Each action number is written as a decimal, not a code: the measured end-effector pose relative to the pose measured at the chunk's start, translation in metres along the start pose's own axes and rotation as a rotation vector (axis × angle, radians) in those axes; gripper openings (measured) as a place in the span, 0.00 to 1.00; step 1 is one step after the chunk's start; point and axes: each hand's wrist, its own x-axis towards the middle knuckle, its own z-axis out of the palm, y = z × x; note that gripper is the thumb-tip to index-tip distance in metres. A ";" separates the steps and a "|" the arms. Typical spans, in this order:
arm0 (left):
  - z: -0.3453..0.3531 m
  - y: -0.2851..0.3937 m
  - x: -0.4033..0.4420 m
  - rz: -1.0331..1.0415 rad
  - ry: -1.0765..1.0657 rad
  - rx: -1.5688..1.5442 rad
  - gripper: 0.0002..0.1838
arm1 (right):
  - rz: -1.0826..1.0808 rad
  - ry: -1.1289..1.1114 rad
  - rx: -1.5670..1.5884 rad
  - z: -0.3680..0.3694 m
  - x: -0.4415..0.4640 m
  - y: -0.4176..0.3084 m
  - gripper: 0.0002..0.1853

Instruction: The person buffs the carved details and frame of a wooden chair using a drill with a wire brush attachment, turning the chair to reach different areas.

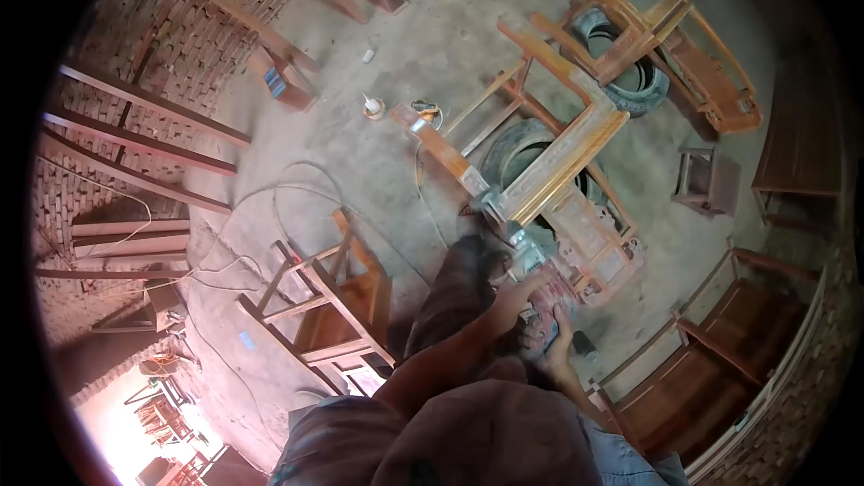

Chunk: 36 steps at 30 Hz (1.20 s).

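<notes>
Near the lower middle, my left hand [508, 299] and my right hand [560, 342] are close together in front of my body. A small pinkish and blue object [551, 292] lies between them, too blurred to name. Fingers of both hands bend around it, partly hidden. Just beyond the hands is the near end of a carved wooden furniture frame [562, 166], with a pale, dusty carved panel [589, 238] beside it. Black tyres [520, 151] lie under the frame.
An upturned wooden chair [346, 306] lies to the left. Cables [297, 187] loop over the concrete floor. Wooden beams [153, 103] lean on the brick wall. A second frame [693, 45] rests at the upper right. A wooden bench [720, 333] stands at the right, near a stool [706, 182].
</notes>
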 end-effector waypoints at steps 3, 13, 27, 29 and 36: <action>-0.003 0.036 -0.014 -0.095 0.023 -0.057 0.21 | -0.034 0.031 -0.034 0.038 0.007 0.000 0.24; 0.008 0.004 -0.021 0.155 -0.042 0.047 0.15 | -0.007 0.044 0.009 -0.006 -0.009 0.004 0.25; -0.013 0.003 -0.008 0.276 -0.119 0.216 0.18 | -0.031 -0.074 -0.011 0.020 -0.003 0.013 0.23; -0.029 -0.022 0.006 0.626 -0.303 0.447 0.18 | -0.162 0.129 -0.135 0.029 -0.016 0.015 0.23; -0.044 0.044 -0.013 0.257 -0.433 0.421 0.18 | -0.671 0.375 -1.819 0.062 -0.035 0.032 0.37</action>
